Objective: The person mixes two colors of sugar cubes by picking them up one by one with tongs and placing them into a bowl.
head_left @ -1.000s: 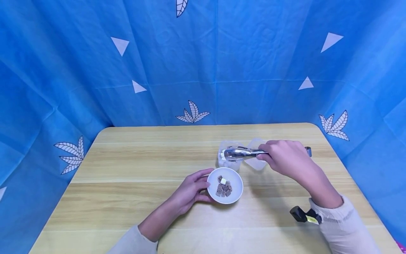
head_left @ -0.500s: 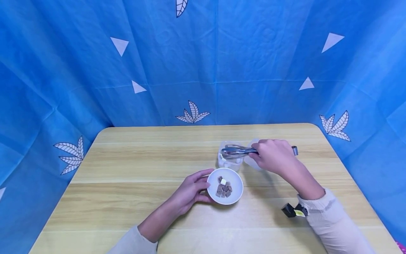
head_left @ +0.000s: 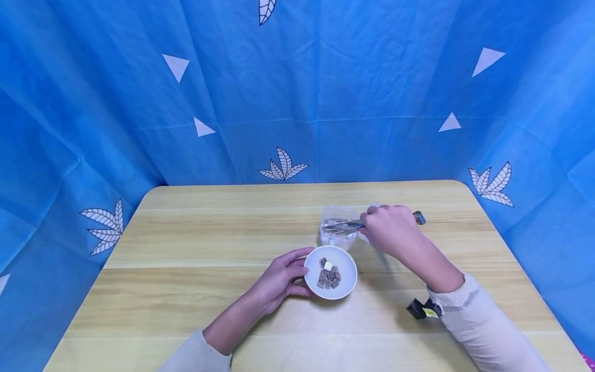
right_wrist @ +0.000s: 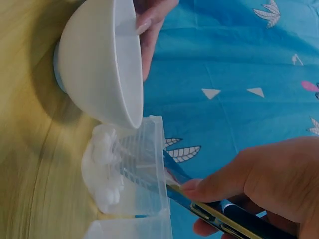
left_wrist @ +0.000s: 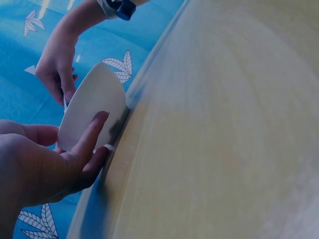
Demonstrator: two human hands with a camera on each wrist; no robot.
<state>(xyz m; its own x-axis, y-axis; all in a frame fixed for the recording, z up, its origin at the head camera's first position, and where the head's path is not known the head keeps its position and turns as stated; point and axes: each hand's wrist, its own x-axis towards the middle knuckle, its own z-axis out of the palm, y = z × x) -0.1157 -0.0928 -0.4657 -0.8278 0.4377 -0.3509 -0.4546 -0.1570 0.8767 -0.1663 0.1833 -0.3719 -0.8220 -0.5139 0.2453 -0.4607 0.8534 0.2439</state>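
My left hand (head_left: pixel 279 281) grips the white bowl (head_left: pixel 346 281) by its left side, thumb at the rim and fingers along the outer wall. Several brown cubes (head_left: pixel 331 276) and one white cube (head_left: pixel 328 266) lie inside it. My right hand (head_left: pixel 392 230) holds metal tongs (right_wrist: pixel 214 211) by the arms. Their tips reach down into a clear plastic container (right_wrist: pixel 157 164), just behind the bowl. White lumps (right_wrist: pixel 103 169) sit at the container's bottom, around the tong tips. What the tips have between them is hard to see.
A clear lid (head_left: pixel 363 236) lies right of the container, mostly hidden under my right hand. The wooden table (head_left: pixel 186 299) ends at a blue patterned curtain (head_left: pixel 288 93) behind and on both sides. A black wrist camera (head_left: pixel 420 309) hangs by the right sleeve.
My right hand has moved left with the tongs, whose tips have gone lower into the container and drawn closer together. The left hand and the bowl stay in place.
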